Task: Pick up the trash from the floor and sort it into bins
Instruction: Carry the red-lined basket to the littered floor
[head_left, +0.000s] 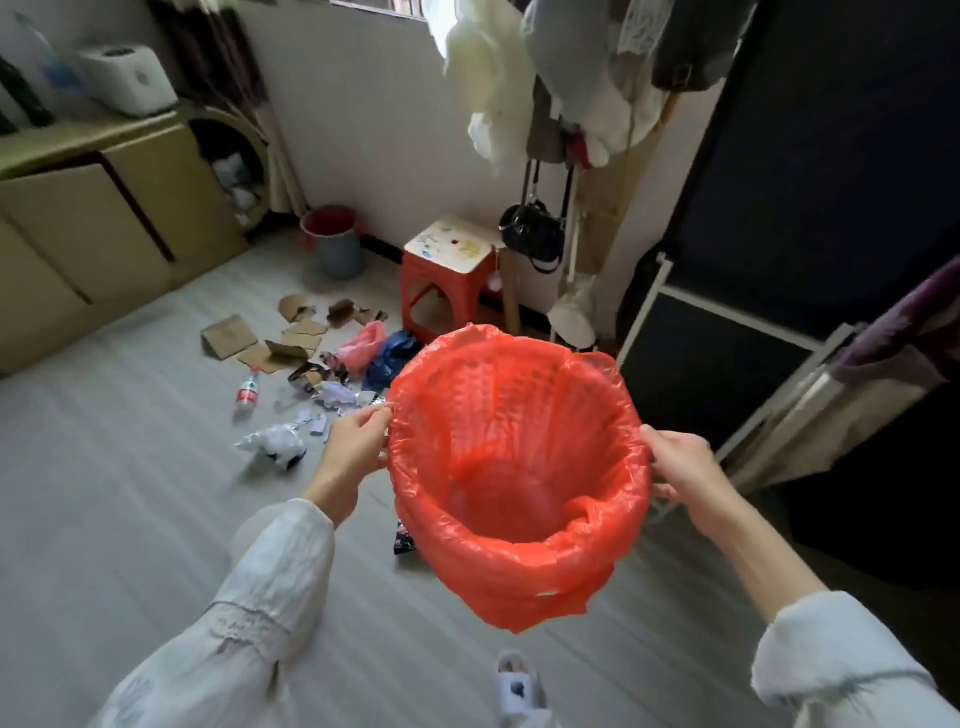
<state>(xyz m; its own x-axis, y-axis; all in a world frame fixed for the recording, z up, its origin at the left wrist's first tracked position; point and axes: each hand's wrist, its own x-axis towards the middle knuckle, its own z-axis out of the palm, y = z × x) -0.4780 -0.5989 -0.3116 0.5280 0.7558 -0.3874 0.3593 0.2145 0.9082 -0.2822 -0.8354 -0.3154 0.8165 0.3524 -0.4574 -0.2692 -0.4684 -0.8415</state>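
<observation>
Trash (311, 358) lies scattered on the floor (130, 467) ahead of you: cardboard scraps, a plastic bottle (248, 393), crumpled paper. Your left hand (358, 441) and right hand (685, 467) each grip the rim of a red-lined bin (514, 467), held above the floor.

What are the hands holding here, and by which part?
Both hands, left hand and right hand, hold the red-lined bin by opposite sides of its rim.
</observation>
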